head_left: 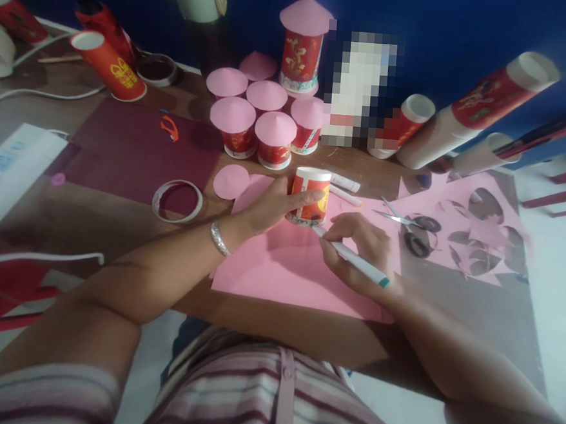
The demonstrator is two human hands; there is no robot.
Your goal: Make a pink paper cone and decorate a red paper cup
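My left hand [279, 205] is wrapped round a red paper cup [309, 198] with a white rim and a yellow mark. Green scribbles run along the cup's white lower band. In my right hand [361, 246] is a white marker [359, 264] with a green end. The marker's tip is at the cup's lower band; whether it touches, I cannot tell. Beneath both hands lie pink paper sheets [269, 269]. A pink paper disc [231, 182] is beside my left hand, and more white markers [346, 182] lie behind the cup.
Several red cups with pink cone roofs [276, 131] stand at the back. Scissors [408, 227] and cut pink scraps [484, 239] are at right, near stacked cups [479, 109]. A tape roll [177, 201] and dark red sheet [123, 143] lie left.
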